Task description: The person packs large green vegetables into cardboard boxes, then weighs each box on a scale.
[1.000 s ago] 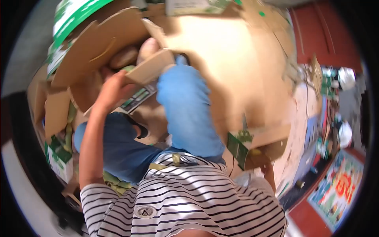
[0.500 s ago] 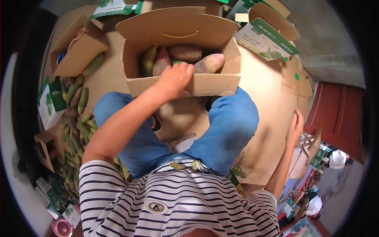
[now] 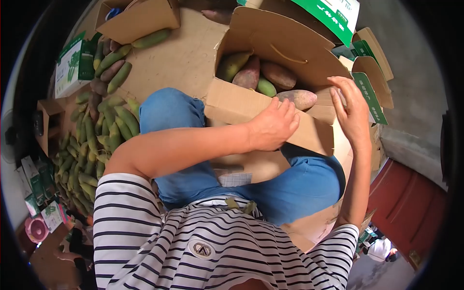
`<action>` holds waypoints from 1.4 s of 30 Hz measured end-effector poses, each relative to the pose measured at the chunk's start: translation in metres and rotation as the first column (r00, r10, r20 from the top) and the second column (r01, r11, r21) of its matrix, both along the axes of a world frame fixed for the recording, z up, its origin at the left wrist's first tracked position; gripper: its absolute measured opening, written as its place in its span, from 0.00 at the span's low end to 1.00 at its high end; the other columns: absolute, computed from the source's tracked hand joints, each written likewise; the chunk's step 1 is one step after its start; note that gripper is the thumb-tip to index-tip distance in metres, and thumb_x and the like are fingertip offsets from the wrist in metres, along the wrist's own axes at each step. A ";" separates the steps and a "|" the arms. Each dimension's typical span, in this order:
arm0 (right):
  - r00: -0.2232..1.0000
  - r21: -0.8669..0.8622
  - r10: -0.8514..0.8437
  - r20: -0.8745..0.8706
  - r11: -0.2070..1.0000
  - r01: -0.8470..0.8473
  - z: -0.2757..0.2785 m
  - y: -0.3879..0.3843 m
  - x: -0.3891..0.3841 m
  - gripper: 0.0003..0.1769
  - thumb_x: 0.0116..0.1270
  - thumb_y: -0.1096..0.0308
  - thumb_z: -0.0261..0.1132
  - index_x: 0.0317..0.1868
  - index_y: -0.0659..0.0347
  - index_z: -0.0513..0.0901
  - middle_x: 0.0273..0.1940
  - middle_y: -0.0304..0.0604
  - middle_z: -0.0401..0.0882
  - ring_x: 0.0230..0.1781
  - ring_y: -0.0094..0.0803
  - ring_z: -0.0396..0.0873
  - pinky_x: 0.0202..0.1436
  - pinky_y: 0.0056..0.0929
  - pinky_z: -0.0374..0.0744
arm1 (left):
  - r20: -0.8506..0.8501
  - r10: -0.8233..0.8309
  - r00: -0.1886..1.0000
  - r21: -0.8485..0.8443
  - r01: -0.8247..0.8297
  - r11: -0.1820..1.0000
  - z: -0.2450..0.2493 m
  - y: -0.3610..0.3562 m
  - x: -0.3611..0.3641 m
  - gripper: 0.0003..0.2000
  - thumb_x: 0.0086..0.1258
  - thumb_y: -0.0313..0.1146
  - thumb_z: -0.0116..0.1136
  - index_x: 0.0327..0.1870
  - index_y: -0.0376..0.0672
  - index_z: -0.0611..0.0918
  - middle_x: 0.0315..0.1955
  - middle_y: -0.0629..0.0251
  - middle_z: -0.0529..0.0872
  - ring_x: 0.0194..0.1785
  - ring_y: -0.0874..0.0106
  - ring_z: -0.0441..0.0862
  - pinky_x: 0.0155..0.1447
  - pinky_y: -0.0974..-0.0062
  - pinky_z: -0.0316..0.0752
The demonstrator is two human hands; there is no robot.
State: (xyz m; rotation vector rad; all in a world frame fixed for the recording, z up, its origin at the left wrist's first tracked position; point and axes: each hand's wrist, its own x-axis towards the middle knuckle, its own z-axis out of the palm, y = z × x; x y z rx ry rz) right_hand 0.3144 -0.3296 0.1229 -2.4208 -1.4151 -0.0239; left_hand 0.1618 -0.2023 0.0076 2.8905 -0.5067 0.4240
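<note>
An open cardboard box tilts in front of my knees. Inside lie several radishes, some green and some reddish purple, with a pale pinkish one close to the front wall. My left hand is closed over the top edge of that front wall, its fingertips reaching inside near the pale radish. At the right end of the box is my right hand, fingers curved and thumb apart, beside the box's side wall. Whether it touches the cardboard is hard to tell.
A large heap of green radishes lies to my left. Above it stand a green-and-white printed box and a plain cardboard box. More printed boxes crowd the right. A red door-like panel is at lower right.
The view has turned, and the box now sits farther right and slanted. My right hand has come up from the side to the box's right end. My left hand stays on the front wall.
</note>
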 end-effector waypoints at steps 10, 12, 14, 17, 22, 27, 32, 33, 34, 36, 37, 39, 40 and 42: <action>0.970 -0.171 0.023 0.243 0.985 0.019 -0.021 0.063 0.072 0.29 0.66 0.69 0.63 0.67 0.48 0.68 0.63 0.43 0.72 0.62 0.44 0.71 0.63 0.40 0.73 | 0.187 0.193 0.963 -0.158 -0.165 0.974 0.030 0.016 0.014 0.05 0.53 0.34 0.56 0.25 0.43 0.78 0.23 0.63 0.79 0.30 0.67 0.77 0.33 0.68 0.67; 0.973 -0.234 0.063 0.220 0.972 -0.010 -0.043 0.073 0.102 0.29 0.65 0.65 0.65 0.66 0.49 0.69 0.60 0.47 0.75 0.60 0.45 0.73 0.61 0.39 0.73 | 0.140 0.201 0.969 -0.246 -0.163 0.956 0.024 0.016 0.023 0.05 0.54 0.34 0.56 0.26 0.43 0.79 0.23 0.63 0.81 0.29 0.67 0.79 0.32 0.67 0.69; 0.989 -0.323 0.002 0.146 0.945 0.046 -0.042 0.089 0.111 0.22 0.63 0.61 0.68 0.55 0.58 0.76 0.42 0.54 0.82 0.43 0.50 0.81 0.45 0.42 0.77 | 0.063 0.175 0.983 -0.231 -0.156 0.960 0.025 0.017 0.028 0.05 0.55 0.33 0.56 0.27 0.43 0.80 0.23 0.63 0.82 0.29 0.67 0.81 0.32 0.66 0.70; 1.000 -0.353 0.028 0.006 0.935 -0.024 -0.035 0.098 0.121 0.17 0.62 0.61 0.70 0.36 0.65 0.75 0.26 0.48 0.73 0.27 0.35 0.69 0.32 0.34 0.70 | 0.051 0.195 0.980 -0.198 -0.181 0.963 0.025 0.013 0.031 0.05 0.56 0.33 0.56 0.28 0.43 0.81 0.23 0.63 0.82 0.29 0.67 0.81 0.32 0.67 0.70; 0.995 -0.407 -0.029 -0.097 0.913 -0.013 -0.027 0.101 0.116 0.16 0.61 0.63 0.70 0.31 0.67 0.75 0.21 0.42 0.68 0.23 0.21 0.65 0.27 0.32 0.68 | 0.007 0.189 0.982 -0.161 -0.186 0.969 0.031 0.016 0.032 0.05 0.55 0.33 0.56 0.28 0.42 0.81 0.23 0.63 0.82 0.29 0.67 0.81 0.33 0.68 0.69; 0.975 -0.329 0.220 0.014 0.922 -0.203 -0.039 0.097 0.123 0.10 0.60 0.65 0.68 0.34 0.63 0.79 0.30 0.49 0.74 0.30 0.43 0.75 0.34 0.42 0.71 | -0.019 0.193 0.981 -0.195 -0.193 0.962 0.033 0.016 0.034 0.05 0.54 0.33 0.57 0.27 0.41 0.81 0.22 0.63 0.82 0.28 0.67 0.80 0.33 0.68 0.68; 0.966 -0.515 0.234 0.114 0.845 -0.143 -0.034 0.097 0.121 0.07 0.60 0.65 0.67 0.37 0.58 0.82 0.32 0.50 0.75 0.34 0.49 0.76 0.37 0.44 0.72 | -0.017 0.164 0.986 -0.197 -0.164 0.967 0.033 0.017 0.031 0.06 0.54 0.33 0.57 0.28 0.42 0.81 0.23 0.62 0.81 0.29 0.67 0.79 0.34 0.69 0.67; 0.965 -0.503 0.232 0.121 0.853 -0.142 -0.032 0.097 0.114 0.08 0.60 0.65 0.67 0.37 0.59 0.82 0.32 0.50 0.75 0.34 0.49 0.76 0.37 0.44 0.72 | -0.019 0.160 0.987 -0.205 -0.161 0.965 0.033 0.017 0.031 0.06 0.54 0.33 0.58 0.28 0.42 0.81 0.23 0.62 0.81 0.29 0.67 0.79 0.34 0.69 0.67; 0.965 -0.490 0.230 0.128 0.861 -0.140 -0.031 0.097 0.110 0.08 0.60 0.65 0.67 0.37 0.59 0.82 0.32 0.49 0.75 0.34 0.49 0.76 0.37 0.44 0.73 | -0.041 0.155 0.987 -0.189 -0.160 0.969 0.034 0.017 0.030 0.06 0.56 0.33 0.57 0.29 0.42 0.82 0.25 0.62 0.83 0.31 0.67 0.80 0.36 0.67 0.67; 0.959 -0.434 0.263 0.110 0.881 -0.191 -0.035 0.093 0.114 0.08 0.60 0.65 0.67 0.36 0.59 0.82 0.31 0.49 0.75 0.34 0.49 0.76 0.37 0.44 0.72 | -0.085 0.146 0.986 -0.156 -0.158 0.975 0.034 0.016 0.030 0.07 0.60 0.34 0.56 0.32 0.44 0.84 0.28 0.62 0.85 0.34 0.66 0.82 0.38 0.65 0.68; 0.955 -0.405 0.280 0.102 0.888 -0.217 -0.037 0.092 0.117 0.08 0.60 0.64 0.67 0.36 0.59 0.81 0.31 0.49 0.75 0.34 0.49 0.76 0.37 0.44 0.72 | -0.061 0.151 0.987 -0.168 -0.159 0.973 0.034 0.016 0.030 0.06 0.58 0.34 0.56 0.31 0.43 0.83 0.27 0.62 0.84 0.33 0.66 0.81 0.38 0.66 0.68; 0.958 -0.372 0.280 0.069 0.898 -0.235 -0.041 0.090 0.123 0.08 0.60 0.64 0.67 0.36 0.59 0.81 0.32 0.49 0.75 0.34 0.49 0.76 0.37 0.44 0.72 | -0.013 0.163 0.987 -0.193 -0.163 0.968 0.032 0.016 0.030 0.06 0.54 0.33 0.57 0.28 0.42 0.81 0.24 0.62 0.81 0.31 0.66 0.79 0.37 0.68 0.68; 0.959 -0.356 0.279 0.053 0.902 -0.243 -0.043 0.089 0.124 0.09 0.60 0.64 0.68 0.36 0.59 0.81 0.32 0.49 0.75 0.34 0.49 0.76 0.37 0.44 0.72 | -0.014 0.161 0.987 -0.195 -0.161 0.968 0.032 0.016 0.029 0.06 0.54 0.33 0.57 0.28 0.42 0.81 0.24 0.62 0.81 0.32 0.66 0.79 0.37 0.68 0.68; 0.958 -0.362 0.277 0.072 0.902 -0.234 -0.047 0.090 0.125 0.09 0.60 0.65 0.67 0.35 0.61 0.80 0.31 0.49 0.75 0.34 0.49 0.76 0.37 0.44 0.72 | -0.017 0.156 0.988 -0.200 -0.156 0.967 0.032 0.016 0.029 0.06 0.54 0.33 0.57 0.28 0.42 0.81 0.24 0.62 0.81 0.32 0.66 0.79 0.37 0.68 0.68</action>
